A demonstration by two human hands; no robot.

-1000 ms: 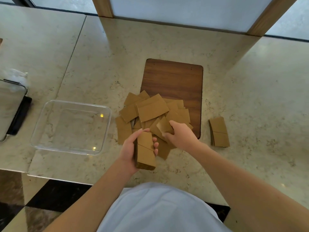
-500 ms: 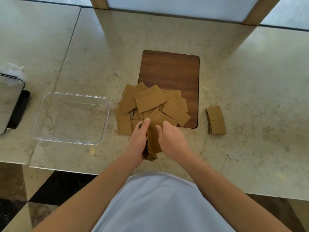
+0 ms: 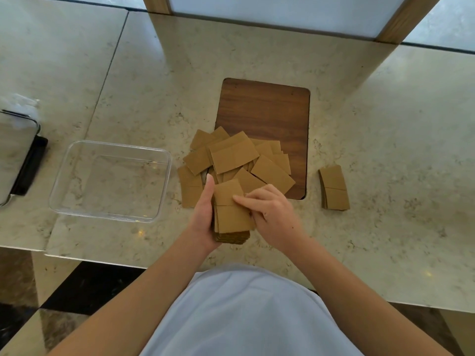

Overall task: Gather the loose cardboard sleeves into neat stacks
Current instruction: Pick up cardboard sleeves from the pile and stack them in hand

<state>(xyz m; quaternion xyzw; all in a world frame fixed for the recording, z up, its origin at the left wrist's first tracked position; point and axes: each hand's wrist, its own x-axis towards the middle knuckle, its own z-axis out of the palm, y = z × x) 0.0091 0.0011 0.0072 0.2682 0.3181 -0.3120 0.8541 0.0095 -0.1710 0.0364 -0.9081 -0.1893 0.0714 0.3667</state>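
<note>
A person at a marble table holds a stack of cardboard sleeves just above the near edge. The left hand cups the stack from its nine o'clock side, thumb straight up along the edge and pointing to twelve o'clock, its fingers wrapped under and hidden. The right hand comes in from three o'clock, palm down, its fingers pressed flat on the top sleeve while the rest curl against the stack's right edge. Both hands are closed on the stack.

At twelve o'clock from the hands lies the loose pile of sleeves, partly overlapping a dark wooden board set into the table. A small finished stack sits at three o'clock, well apart from the pile. A clear plastic tray rests at nine o'clock.

A second earlier the right hand was reaching into the pile, gripping a single sleeve, while the left hand alone held the stack. Half a second earlier the two hands had met, with the stack turned nearly on edge between them. Now the stack lies flatter, face up, with the new sleeve on top and the right hand pressing it into line.
</note>
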